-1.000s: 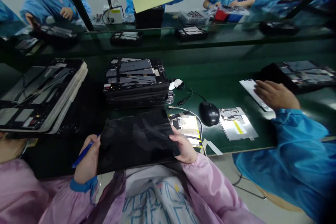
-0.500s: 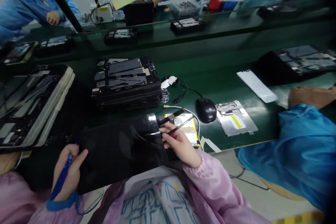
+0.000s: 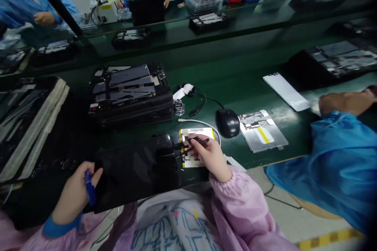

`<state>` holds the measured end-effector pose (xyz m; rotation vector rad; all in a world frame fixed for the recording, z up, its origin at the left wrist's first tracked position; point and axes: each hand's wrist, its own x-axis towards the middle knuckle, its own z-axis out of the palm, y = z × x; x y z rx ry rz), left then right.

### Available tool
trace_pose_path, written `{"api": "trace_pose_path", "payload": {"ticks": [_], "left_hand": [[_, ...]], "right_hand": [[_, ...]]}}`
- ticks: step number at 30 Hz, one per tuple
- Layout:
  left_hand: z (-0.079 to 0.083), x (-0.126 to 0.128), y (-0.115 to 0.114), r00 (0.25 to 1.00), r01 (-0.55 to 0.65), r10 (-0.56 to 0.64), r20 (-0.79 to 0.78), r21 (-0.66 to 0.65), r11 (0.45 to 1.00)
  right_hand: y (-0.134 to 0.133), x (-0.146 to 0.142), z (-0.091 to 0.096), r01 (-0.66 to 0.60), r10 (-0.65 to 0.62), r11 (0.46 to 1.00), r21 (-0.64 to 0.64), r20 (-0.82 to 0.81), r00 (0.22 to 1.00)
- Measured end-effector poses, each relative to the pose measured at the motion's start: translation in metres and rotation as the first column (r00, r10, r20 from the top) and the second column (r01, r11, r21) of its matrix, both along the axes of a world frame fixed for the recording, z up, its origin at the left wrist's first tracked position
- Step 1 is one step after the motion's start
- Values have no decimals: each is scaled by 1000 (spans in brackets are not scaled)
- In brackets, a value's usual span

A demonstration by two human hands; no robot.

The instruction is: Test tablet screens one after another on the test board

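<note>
A glossy black screen panel (image 3: 135, 172) lies at the table's front edge, before my body. At its left edge my left hand (image 3: 75, 188) has thumb and fingers closed on the rim, with a blue pen (image 3: 89, 188) tucked in the same hand. Thin dark flex cables (image 3: 184, 150) run out of the panel's right end. My right hand (image 3: 207, 153) pinches their ends, over a white board with yellow edges (image 3: 188, 163). The fingers partly cover that board.
Stacked open tablet bodies (image 3: 129, 94) stand behind the panel, more tablet parts (image 3: 32, 125) at left. A black mouse (image 3: 228, 122), silver plate (image 3: 263, 133) and white strip (image 3: 285, 90) lie rightward. A co-worker's blue sleeve (image 3: 341, 157) reaches in from the right.
My right hand has moved from beside the panel's end to over the white board, with the cables in its fingers. The panel's right end sits lower and more to the left.
</note>
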<state>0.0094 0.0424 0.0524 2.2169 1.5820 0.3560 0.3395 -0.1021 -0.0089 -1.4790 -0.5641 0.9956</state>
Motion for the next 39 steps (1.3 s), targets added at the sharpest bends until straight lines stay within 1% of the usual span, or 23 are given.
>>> {"api": "trace_pose_path", "payload": {"ticks": [2,4,5,6,7,9,11,13,14,15,16,17,18,19,20,22,23,25,27,29,34,39], "left_hand": [[11,12,1,999,13,-9,-53,77,997],[22,38,-2,997,79,-78,-11,123,989],[27,56,-5,986,152,-157,53,99,983],[30,77,-8,955,279,-280,96,23,960],[31,100,-13,905,412,-402,139,-54,910],[27,146,-20,790,608,-570,226,-173,775],[16,186,-24,691,720,-654,309,-219,658],[2,212,-24,640,768,-671,374,-306,562],[-4,220,-22,636,772,-656,407,-336,540],[-9,225,-19,647,763,-632,427,-354,541],[-12,227,-15,664,748,-607,437,-358,560],[-15,227,-11,682,729,-590,432,-343,592],[-17,226,-7,699,712,-590,405,-316,626],[-18,225,-3,703,708,-611,364,-286,645],[-20,223,1,695,718,-647,314,-256,647],[-22,222,5,666,746,-717,205,-205,634],[-24,223,6,654,755,-739,159,-191,627],[-27,225,5,649,756,-754,96,-191,626],[-30,228,3,664,738,-746,47,-199,645],[-32,232,1,675,724,-738,13,-204,659],[-35,237,-3,687,705,-725,-37,-209,678],[-38,237,-4,712,684,-700,-53,-174,709]], "right_hand": [[-1,4,0,12,-12,1000,5,-42,999],[-3,6,3,5,-3,1000,19,-83,997],[-3,5,4,-9,12,999,33,-99,995],[-4,4,6,-30,35,998,49,-112,993],[-4,3,7,-52,60,996,66,-122,991],[-4,0,8,-95,107,991,93,-135,985],[-4,-2,6,-129,144,985,118,-130,981],[-5,-2,0,-131,141,983,128,-71,987],[-6,-1,-4,-113,114,985,127,0,993],[-7,1,-8,-91,78,987,129,99,992],[-9,3,-12,-75,44,988,135,223,974],[-10,6,-15,-76,19,986,147,358,933],[-12,8,-18,-105,15,982,158,488,873],[-13,10,-21,-162,35,974,159,601,799],[-14,11,-22,-232,67,961,148,693,718],[-17,13,-24,-356,139,930,88,814,565],[-18,14,-24,-394,173,918,47,846,505],[-20,14,-24,-408,230,912,-43,876,424],[-22,14,-24,-372,266,921,-114,882,389],[-23,14,-25,-330,273,933,-145,884,381],[-22,15,-27,-295,252,946,-137,884,395],[-22,16,-28,-298,232,948,-114,888,397]]}}
